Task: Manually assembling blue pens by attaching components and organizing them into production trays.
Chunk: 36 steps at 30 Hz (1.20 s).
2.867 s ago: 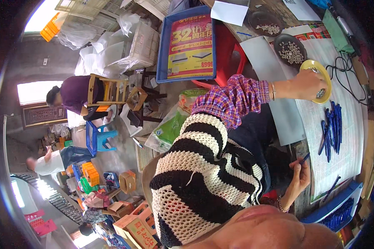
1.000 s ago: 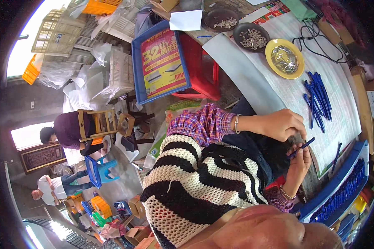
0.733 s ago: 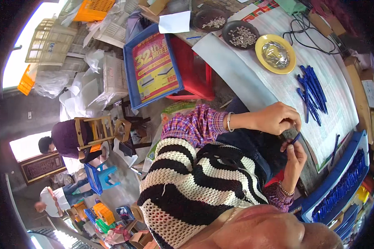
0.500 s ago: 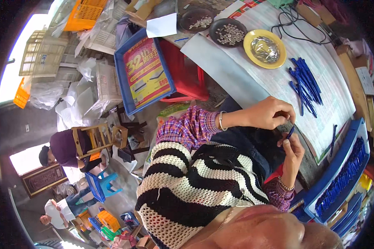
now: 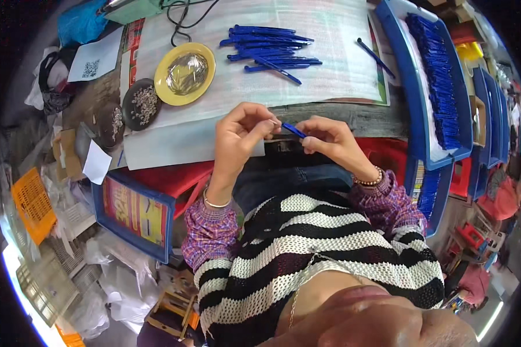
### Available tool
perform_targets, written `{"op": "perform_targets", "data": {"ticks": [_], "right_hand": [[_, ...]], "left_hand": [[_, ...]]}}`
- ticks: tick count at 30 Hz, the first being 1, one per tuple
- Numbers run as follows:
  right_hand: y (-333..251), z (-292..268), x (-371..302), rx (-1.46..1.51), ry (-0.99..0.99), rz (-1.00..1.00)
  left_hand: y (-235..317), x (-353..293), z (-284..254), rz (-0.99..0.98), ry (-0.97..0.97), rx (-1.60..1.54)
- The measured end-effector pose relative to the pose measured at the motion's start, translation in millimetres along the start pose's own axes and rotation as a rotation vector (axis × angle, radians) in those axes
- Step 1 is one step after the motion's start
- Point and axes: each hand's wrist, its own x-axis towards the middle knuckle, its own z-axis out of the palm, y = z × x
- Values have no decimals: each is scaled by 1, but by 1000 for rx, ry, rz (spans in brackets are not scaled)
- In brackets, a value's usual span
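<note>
Above my lap, at the table's near edge, my right hand (image 5: pixel 333 144) pinches a slim blue plastic stick (image 5: pixel 293 130). My left hand (image 5: pixel 243 133) is closed at the stick's other end, thumb and finger pressed together; what they hold is too small to make out. Beyond the hands lies a loose pile of similar blue sticks (image 5: pixel 266 49) on white sheeting. A yellow plate (image 5: pixel 209 84) of thin silvery pieces stands left of the pile. Beside it, a dark bowl (image 5: pixel 129 119) and a second dark dish (image 5: pixel 105 136) contain small metallic parts.
One blue stick (image 5: pixel 376 58) lies apart at the right. A blue tray (image 5: pixel 464 115) full of blue sticks stands at the table's right edge. Under the table's left side are a red stool (image 5: pixel 176 184) and another blue tray (image 5: pixel 169 231). A black cord (image 5: pixel 179 23) crosses the far side.
The whole view has turned, so the table now lies straight ahead. My left hand has come closer to the right, its fingertips now at the end of the blue stick.
</note>
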Motion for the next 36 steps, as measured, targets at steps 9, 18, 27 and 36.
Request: {"op": "perform_targets", "data": {"ticks": [9, 18, 27, 36], "right_hand": [[5, -6, -4, -14, 14, 6], [6, -8, -3, -80, 24, 6], [4, -6, -3, -91, 31, 13], [3, -6, -2, -45, 31, 17]], "left_hand": [[-4, 2, 4, -38, -30, -63], [-3, 5, 5, -69, -48, -69], [-6, 6, 3, -87, -40, -36], [-1, 6, 10, -40, -73, 31]]}}
